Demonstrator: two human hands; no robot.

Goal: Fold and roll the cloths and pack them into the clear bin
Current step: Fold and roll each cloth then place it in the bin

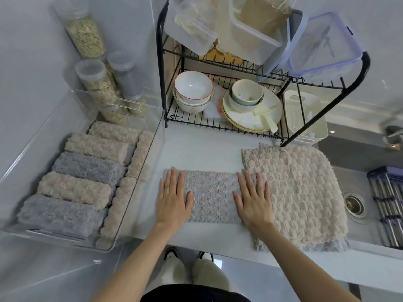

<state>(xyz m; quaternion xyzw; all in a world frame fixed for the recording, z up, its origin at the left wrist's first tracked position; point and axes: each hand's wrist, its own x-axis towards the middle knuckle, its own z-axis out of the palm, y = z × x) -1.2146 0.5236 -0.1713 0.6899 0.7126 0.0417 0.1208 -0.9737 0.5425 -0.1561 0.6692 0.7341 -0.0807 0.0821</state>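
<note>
The folded grey cloth [210, 195] lies flat on the table [196, 147], spanning both grips. Left grip [174, 199]: fingers straight, slightly spread, palm pressed flat on the cloth's left end. Right grip [254, 199]: likewise flat on its right end. Just right of the right grip lies a beige cloth [305, 192]. Left of the left grip, the clear bin [161, 127] holds rolled cloths [74, 188].
</note>
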